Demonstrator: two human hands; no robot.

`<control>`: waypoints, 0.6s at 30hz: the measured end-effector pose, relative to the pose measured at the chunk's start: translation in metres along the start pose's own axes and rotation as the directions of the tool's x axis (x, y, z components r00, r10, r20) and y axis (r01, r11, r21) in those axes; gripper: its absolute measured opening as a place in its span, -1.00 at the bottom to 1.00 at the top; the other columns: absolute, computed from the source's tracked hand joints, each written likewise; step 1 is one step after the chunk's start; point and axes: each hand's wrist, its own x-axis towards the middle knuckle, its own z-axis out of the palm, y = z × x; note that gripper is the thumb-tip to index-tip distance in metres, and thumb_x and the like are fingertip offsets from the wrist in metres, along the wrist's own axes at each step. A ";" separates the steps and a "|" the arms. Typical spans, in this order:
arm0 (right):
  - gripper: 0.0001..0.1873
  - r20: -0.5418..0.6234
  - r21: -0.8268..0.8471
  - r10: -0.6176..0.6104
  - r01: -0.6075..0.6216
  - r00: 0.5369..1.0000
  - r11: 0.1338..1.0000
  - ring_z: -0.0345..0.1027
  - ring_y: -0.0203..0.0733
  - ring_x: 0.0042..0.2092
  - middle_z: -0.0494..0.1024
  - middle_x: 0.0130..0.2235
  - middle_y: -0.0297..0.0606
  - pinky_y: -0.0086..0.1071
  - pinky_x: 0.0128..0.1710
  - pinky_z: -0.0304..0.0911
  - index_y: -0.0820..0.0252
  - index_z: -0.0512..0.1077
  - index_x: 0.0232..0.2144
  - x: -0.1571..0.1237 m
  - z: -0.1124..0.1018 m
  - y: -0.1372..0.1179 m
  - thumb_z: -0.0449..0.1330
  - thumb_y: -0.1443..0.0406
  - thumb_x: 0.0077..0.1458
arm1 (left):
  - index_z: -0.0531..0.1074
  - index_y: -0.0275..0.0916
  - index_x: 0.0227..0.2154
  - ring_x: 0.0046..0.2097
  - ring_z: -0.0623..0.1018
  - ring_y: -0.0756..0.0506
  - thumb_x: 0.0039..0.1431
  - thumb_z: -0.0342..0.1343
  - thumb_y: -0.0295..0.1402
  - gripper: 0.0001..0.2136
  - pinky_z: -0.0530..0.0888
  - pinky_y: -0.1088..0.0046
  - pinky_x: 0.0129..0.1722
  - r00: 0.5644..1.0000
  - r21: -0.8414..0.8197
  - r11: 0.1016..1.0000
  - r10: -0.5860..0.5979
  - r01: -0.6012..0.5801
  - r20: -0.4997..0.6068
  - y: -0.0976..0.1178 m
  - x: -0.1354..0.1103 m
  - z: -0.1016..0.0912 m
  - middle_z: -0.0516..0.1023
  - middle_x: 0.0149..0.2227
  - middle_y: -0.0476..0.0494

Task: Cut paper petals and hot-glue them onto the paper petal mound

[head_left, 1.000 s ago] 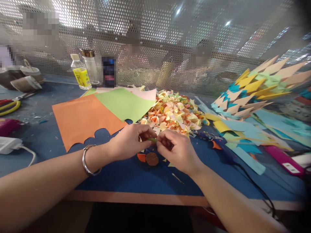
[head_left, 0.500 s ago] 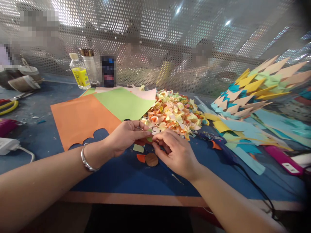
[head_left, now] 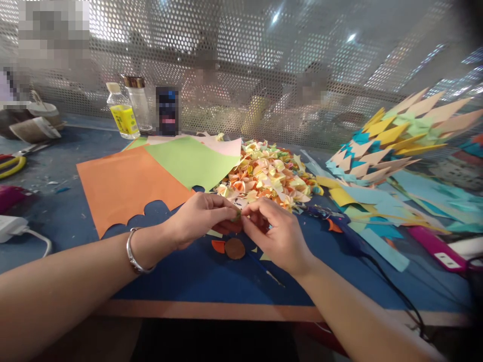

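My left hand (head_left: 207, 216) and my right hand (head_left: 277, 234) meet over the blue table. Between their fingertips is a small green paper piece (head_left: 237, 215), mostly hidden, pinched from both sides. Just below lie a round brown disc (head_left: 235, 249) and an orange paper scrap (head_left: 218, 246). A thin blue stick-like tool (head_left: 267, 271) rests under my right hand. Behind the fingers rises a heap of small folded paper pieces (head_left: 269, 171) in orange, yellow and cream.
Orange (head_left: 128, 183) and green (head_left: 196, 161) sheets lie left of the heap. A blue glue gun (head_left: 356, 234) with a cord, light-blue paper strips (head_left: 388, 249) and a spiky paper model (head_left: 392, 141) are at the right. A bottle (head_left: 124, 115) and scissors (head_left: 15, 166) stand and lie left.
My fingertips have drawn closer around the green paper piece, so less of it shows. Small pale scraps now show beside my right hand.
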 end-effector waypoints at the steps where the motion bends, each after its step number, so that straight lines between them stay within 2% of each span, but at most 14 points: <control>1: -0.98 -0.003 0.000 0.010 -0.010 1.000 1.000 0.24 -0.36 -0.46 0.34 -0.44 -0.36 -0.47 -0.51 0.22 0.19 0.39 -0.34 0.000 0.000 0.000 0.16 0.38 0.14 | 0.52 -0.36 -0.34 -0.29 0.63 -0.06 0.09 0.20 -0.32 -0.82 0.53 0.43 -0.22 1.000 0.012 1.000 0.014 -0.014 0.004 0.000 0.000 0.000 0.64 -0.35 -0.21; 5: -0.97 -0.017 0.010 0.034 -0.033 0.999 0.999 0.23 -0.36 -0.48 0.34 -0.47 -0.38 -0.45 -0.50 0.21 0.19 0.38 -0.37 0.001 0.002 0.001 0.16 0.35 0.14 | 0.51 -0.33 -0.28 -0.27 0.62 -0.07 0.00 0.28 -0.30 -0.76 0.53 0.40 -0.22 0.993 0.144 0.983 0.114 -0.116 0.024 -0.004 0.001 -0.001 0.64 -0.33 -0.19; 8: -0.97 -0.011 0.053 0.065 -0.065 0.998 0.997 0.22 -0.36 -0.50 0.32 -0.50 -0.40 -0.45 -0.52 0.20 0.19 0.37 -0.36 0.001 0.002 0.001 0.15 0.34 0.14 | 0.49 -0.31 -0.30 -0.27 0.62 -0.06 -0.01 0.27 -0.32 -0.78 0.52 0.44 -0.24 0.984 0.211 0.961 0.175 -0.178 0.033 -0.007 0.001 -0.001 0.64 -0.33 -0.18; 13: -0.96 -0.004 0.062 0.091 -0.091 0.996 0.994 0.21 -0.36 -0.51 0.31 -0.51 -0.41 -0.44 -0.53 0.18 0.19 0.36 -0.37 0.001 0.002 0.001 0.15 0.33 0.13 | 0.49 -0.30 -0.33 -0.27 0.62 -0.06 0.03 0.20 -0.34 -0.84 0.54 0.45 -0.26 0.973 0.297 0.929 0.232 -0.223 0.004 -0.010 0.000 0.000 0.64 -0.33 -0.15; 18: -0.95 0.008 0.060 0.096 -0.096 0.995 0.994 0.20 -0.37 -0.52 0.30 -0.51 -0.41 -0.44 -0.54 0.18 0.19 0.36 -0.38 0.001 0.002 0.001 0.16 0.33 0.13 | 0.53 -0.29 -0.31 -0.33 0.60 -0.04 0.06 0.15 -0.31 -0.81 0.53 0.48 -0.34 0.963 0.408 0.881 0.269 -0.238 -0.019 -0.012 0.000 -0.002 0.63 -0.38 -0.13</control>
